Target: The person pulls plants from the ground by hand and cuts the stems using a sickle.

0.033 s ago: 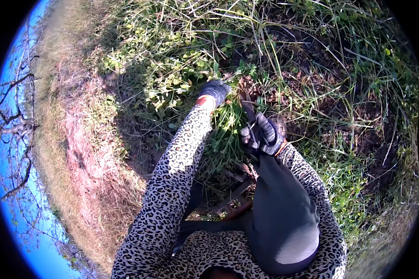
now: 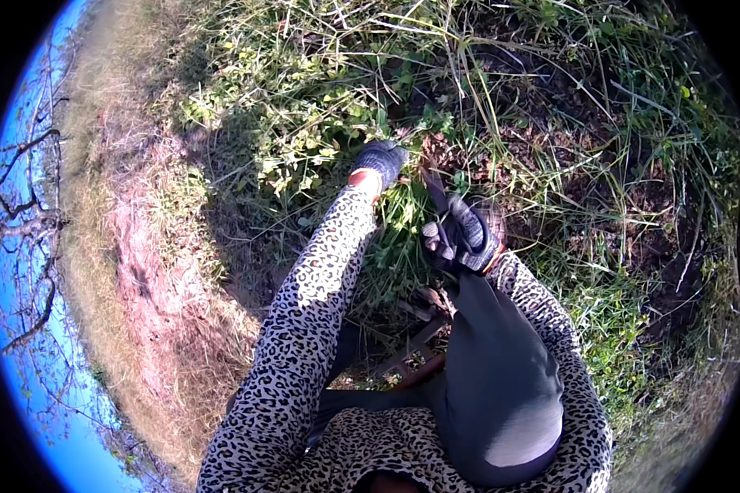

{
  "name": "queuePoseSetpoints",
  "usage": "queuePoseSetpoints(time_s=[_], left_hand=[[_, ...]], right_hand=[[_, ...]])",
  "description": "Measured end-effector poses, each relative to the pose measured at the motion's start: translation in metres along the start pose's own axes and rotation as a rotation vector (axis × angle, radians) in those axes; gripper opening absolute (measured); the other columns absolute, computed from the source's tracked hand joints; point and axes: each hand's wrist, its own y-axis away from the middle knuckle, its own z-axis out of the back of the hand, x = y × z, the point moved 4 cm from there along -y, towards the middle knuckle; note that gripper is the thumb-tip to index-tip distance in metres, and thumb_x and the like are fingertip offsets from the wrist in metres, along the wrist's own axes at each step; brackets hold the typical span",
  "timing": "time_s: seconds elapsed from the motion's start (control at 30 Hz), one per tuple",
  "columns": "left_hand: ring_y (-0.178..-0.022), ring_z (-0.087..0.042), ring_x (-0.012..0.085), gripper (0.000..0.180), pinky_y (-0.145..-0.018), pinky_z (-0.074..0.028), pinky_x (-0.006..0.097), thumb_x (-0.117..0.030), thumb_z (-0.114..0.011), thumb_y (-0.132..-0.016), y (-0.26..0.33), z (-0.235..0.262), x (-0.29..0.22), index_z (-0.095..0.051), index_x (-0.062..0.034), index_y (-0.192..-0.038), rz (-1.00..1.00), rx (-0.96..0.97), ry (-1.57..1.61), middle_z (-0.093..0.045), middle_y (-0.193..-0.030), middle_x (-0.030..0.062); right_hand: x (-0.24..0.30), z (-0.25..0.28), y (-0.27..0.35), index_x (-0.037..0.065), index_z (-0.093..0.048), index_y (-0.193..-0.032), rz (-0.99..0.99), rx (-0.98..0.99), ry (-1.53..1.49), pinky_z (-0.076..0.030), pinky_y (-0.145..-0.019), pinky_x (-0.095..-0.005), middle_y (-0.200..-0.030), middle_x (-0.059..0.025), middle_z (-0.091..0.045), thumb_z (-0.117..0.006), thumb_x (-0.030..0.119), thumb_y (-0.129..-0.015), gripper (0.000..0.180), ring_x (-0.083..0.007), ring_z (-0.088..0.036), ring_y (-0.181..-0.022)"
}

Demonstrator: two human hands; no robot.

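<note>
My left hand [image 2: 382, 158], in a dark grey knitted glove, reaches into low leafy green plants [image 2: 304, 152]. Its fingers are curled at the base of the plants, and what they grip is partly hidden. My right hand [image 2: 466, 234], gloved in the same grey, is closed round a hand tool with a dark, narrow blade [image 2: 436, 191]. The blade points up and away, close to the right of my left hand. The tool's handle is hidden in my fist. Bright green grass [image 2: 399, 214] grows between both hands.
My bent knee in dark trousers [image 2: 501, 370] rises beneath my right hand. A small wooden frame, perhaps a low seat [image 2: 415, 349], shows between my legs. Long grass stems [image 2: 477, 74] lie over dark soil ahead. Reddish bare ground [image 2: 152, 271] runs along the left.
My right hand and the tool have shifted very slightly. My left hand stays in nearly the same place.
</note>
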Motion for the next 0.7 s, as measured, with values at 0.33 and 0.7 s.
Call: queuePoseSetpoints(time_s=[0.33,0.7], left_hand=[[-0.107,-0.061,0.0325,0.043,-0.095,-0.045,0.037,-0.037,-0.062,-0.088,0.011,-0.019,0.005,-0.065,-0.0004,-0.11,0.053,-0.097,0.369,-0.065,-0.113,0.0201],[-0.054,-0.054,0.0127,0.018,-0.05,-0.045,0.03,-0.025,-0.056,-0.094,0.018,-0.036,0.029,-0.067,-0.0104,-0.095,0.29,0.04,0.962,-0.059,-0.066,0.0019]], right_hand=[[-0.002,0.023,-0.049,0.018,-0.055,-0.117,-0.153,-0.141,0.093,-0.037,-0.038,-0.0273,-0.069,-0.0037,-0.056,-0.052,0.065,-0.087,0.056,-0.0122,-0.044,-0.043],[-0.005,0.007,-0.03,0.034,-0.037,-0.139,-0.02,0.026,-0.007,-0.044,-0.042,-0.0259,-0.078,-0.0013,-0.059,-0.054,0.059,-0.089,0.058,-0.0152,-0.058,-0.061]])
